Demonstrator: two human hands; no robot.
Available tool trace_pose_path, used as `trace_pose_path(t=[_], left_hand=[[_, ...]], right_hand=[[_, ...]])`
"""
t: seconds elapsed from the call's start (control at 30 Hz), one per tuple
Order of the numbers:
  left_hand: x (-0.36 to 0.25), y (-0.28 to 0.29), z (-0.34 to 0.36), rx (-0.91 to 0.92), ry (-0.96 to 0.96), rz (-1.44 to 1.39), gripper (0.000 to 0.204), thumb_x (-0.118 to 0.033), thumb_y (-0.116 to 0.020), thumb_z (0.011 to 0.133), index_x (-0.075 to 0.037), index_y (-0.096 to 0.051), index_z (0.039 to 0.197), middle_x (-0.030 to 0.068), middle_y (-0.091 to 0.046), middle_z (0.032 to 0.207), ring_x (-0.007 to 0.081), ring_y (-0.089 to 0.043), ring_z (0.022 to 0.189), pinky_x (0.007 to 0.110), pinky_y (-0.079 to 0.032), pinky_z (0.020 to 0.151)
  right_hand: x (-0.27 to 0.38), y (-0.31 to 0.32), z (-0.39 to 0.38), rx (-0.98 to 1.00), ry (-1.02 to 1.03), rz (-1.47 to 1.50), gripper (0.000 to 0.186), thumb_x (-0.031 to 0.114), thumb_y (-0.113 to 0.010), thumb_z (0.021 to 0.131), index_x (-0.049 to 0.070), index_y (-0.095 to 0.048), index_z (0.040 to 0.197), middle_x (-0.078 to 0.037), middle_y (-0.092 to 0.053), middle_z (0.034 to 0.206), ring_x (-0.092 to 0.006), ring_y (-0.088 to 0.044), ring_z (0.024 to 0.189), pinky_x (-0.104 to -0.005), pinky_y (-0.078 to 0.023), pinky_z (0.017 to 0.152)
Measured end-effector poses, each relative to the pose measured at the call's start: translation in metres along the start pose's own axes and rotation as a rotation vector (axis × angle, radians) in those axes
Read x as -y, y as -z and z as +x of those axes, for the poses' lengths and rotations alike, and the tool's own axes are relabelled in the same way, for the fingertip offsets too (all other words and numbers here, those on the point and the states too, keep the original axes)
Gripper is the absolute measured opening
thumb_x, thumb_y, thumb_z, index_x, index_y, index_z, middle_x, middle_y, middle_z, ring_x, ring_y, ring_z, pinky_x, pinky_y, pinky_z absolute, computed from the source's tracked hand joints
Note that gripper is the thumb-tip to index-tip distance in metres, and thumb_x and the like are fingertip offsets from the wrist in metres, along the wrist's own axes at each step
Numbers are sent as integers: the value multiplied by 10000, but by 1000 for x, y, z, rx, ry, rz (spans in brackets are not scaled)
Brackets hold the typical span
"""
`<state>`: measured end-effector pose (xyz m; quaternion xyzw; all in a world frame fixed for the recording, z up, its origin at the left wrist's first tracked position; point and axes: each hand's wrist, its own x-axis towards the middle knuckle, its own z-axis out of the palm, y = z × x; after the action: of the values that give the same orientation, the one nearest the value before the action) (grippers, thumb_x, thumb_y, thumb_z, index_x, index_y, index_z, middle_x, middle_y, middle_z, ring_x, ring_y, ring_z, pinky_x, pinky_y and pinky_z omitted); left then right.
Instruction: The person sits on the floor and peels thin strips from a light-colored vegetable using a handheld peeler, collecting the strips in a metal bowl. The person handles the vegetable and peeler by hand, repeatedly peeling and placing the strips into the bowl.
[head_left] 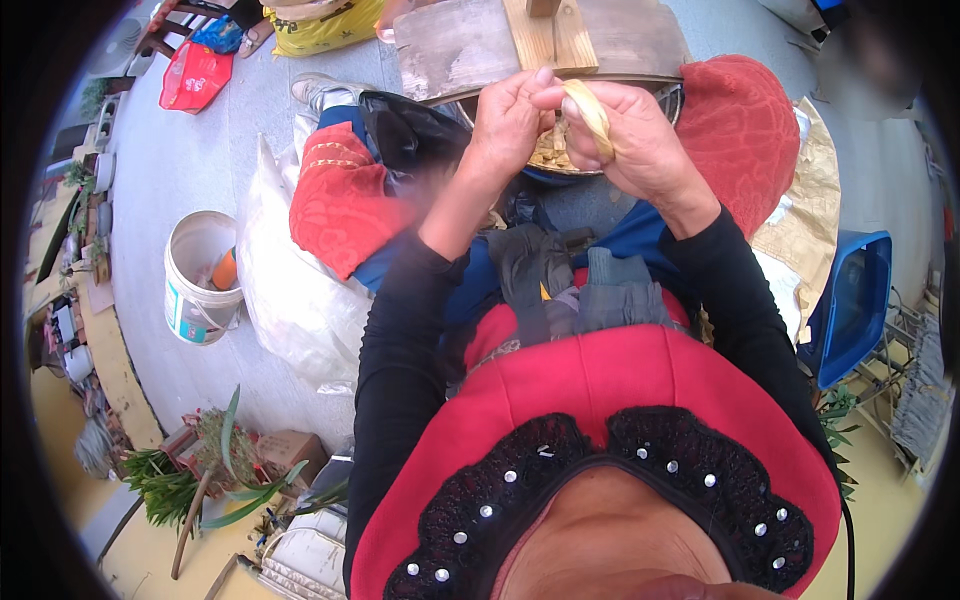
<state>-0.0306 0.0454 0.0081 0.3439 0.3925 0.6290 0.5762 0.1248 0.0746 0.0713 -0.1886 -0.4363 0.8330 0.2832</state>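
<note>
Yellow strip [594, 115] aslant, lower end rightward

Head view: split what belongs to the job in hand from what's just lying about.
Likely part of the job:
yellow strip in the right hand
brown pieces
wooden board, perhaps

Apparently just lying about:
white bucket
red bag
blue tub
</note>
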Motion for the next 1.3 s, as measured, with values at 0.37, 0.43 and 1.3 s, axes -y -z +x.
trace_pose_path(t=[0.37, 0.43, 1.3], left_hand=[[-28, -37, -21, 88, 38, -37, 247, -156, -658, 939, -38, -595, 1147, -39, -547, 757, 7, -434, 594, 157, -322, 501], [-20, -24, -18, 86, 139, -74, 174, -143, -634, 950, -44, -610, 1091, -37, -538, 734, 14, -426, 579, 162, -325, 495], [-12, -28, -41, -103, -237, 1092, 240, -221, -612, 889, -28, -616, 1032, 181, -664, 988, 381, -648, 896, 425, -524, 754]], right_hand=[[-10, 24, 23, -375, 640, -1116, 182, 178, -630, 925, 158, -714, 1085, -106, -711, 868, -215, -717, 779, -279, -542, 658], [-13, 27, 21, -401, 594, -1247, 154, 211, -629, 922, 146, -710, 1036, -99, -692, 822, -263, -695, 746, -322, -531, 621], [-64, 45, 2, -262, 261, -540, 135, 34, -587, 900, -27, -694, 956, -76, -579, 1204, -147, -594, 991, -270, -476, 867]])
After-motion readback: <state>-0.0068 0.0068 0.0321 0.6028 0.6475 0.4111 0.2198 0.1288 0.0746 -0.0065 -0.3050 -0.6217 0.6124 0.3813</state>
